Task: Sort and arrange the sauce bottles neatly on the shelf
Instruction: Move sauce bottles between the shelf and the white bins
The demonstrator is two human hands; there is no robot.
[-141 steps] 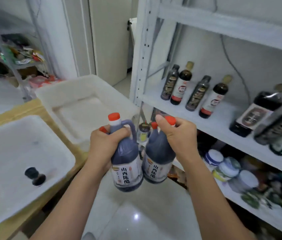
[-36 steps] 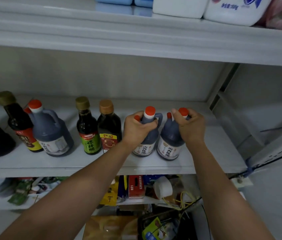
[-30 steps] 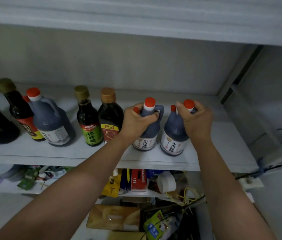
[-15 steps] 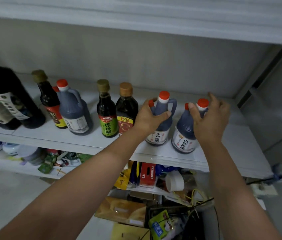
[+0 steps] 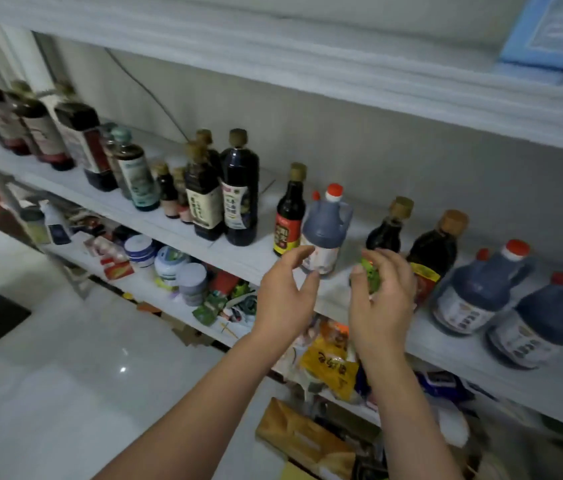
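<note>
Left hand loose, empty, beside jug, right hand over bottle, grip unclear

On the shelf the end jug stands far right, with the second jug just beside it on its left. Further left come the right bottle, the left bottle and the middle jug. The left hand is before this jug. The right hand is before the left bottle, perhaps touching it. Jars stand on the lower shelf.
</note>
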